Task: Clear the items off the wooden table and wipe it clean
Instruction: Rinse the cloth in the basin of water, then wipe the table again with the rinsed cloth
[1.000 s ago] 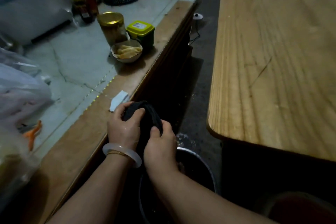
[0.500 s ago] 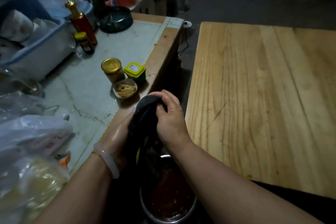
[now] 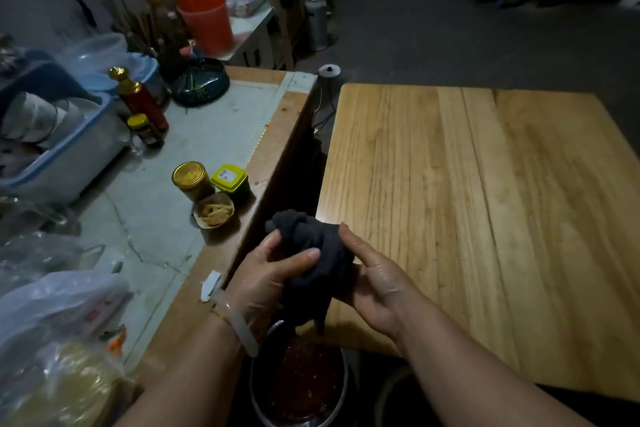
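Dim grey floor (image 3: 450,38) runs behind two surfaces set side by side with a dark gap between them; on the far left a blue-rimmed tub (image 3: 65,156) holds stacked pale bowls, and clear plastic bags (image 3: 59,302) crowd the near left corner; on the grey-topped side counter (image 3: 194,149) a red bottle with a gold cap (image 3: 140,99) stands just beside a small dark jar with a yellow lid (image 3: 145,130), with a dark green basket (image 3: 199,82) farther back; nearer, a gold-lidded jar (image 3: 191,180), a green tub with a yellow lid (image 3: 231,181) and a small bowl of pale strips (image 3: 214,214) sit close together by the counter's right edge; over the gap the left hand (image 3: 266,281), with a pale bangle on its wrist, grips a bunched dark cloth (image 3: 311,260), fingers curled round it; the right hand (image 3: 374,283) clasps the same cloth from the other side, thumb laid along it and wet skin glinting; the cloth's tail hangs down above a metal basin (image 3: 298,388) of reddish liquid on the floor; to the right lies the wooden worktop (image 3: 485,218), pale planks with faint scratches, its near left corner just behind the hands and cloth.
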Demonstrator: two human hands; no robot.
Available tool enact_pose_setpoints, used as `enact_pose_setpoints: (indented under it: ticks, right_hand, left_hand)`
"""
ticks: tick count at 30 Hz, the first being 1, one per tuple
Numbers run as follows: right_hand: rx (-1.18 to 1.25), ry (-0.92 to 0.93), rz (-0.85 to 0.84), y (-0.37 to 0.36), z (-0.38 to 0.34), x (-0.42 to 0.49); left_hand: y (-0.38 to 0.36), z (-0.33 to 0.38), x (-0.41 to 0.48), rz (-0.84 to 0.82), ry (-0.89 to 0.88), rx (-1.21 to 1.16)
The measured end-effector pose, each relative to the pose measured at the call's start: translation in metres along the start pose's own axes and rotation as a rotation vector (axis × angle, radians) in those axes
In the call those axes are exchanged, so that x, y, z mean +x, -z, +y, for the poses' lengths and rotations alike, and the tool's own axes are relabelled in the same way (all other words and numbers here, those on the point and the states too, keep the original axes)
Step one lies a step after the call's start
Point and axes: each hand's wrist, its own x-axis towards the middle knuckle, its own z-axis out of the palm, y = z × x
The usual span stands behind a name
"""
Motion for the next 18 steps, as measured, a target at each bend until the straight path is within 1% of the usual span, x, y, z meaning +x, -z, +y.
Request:
enact_pose_setpoints:
  ticks: [3,6,10,13,15,18]
  right_hand:
    - [-0.076,0.069,-0.037,0.018,-0.026,-0.014]
    - [-0.091,0.145,-0.041,0.037,-0.058,-0.025]
    - [-0.134,0.172,-0.185,0.06,-0.094,-0.038]
    - [-0.319,0.19,-0.266,0.068,-0.116,-0.043]
    - [-0.393,0.203,-0.287,0.068,-0.125,-0.043]
    - [-0.414,0.2,-0.288,0.073,-0.14,-0.037]
  left_hand:
    - [-0.022,0.009,-0.004,-0.035,-0.003,0.031]
    - [-0.042,0.021,-0.006,0.021,-0.105,0.148]
    - [-0.068,0.027,0.001,0.083,-0.233,0.375]
    - [-0.084,0.031,0.013,0.074,-0.273,0.485]
    - [-0.087,0.037,0.022,0.057,-0.264,0.483]
    - [-0.09,0.039,0.043,0.008,-0.213,0.369]
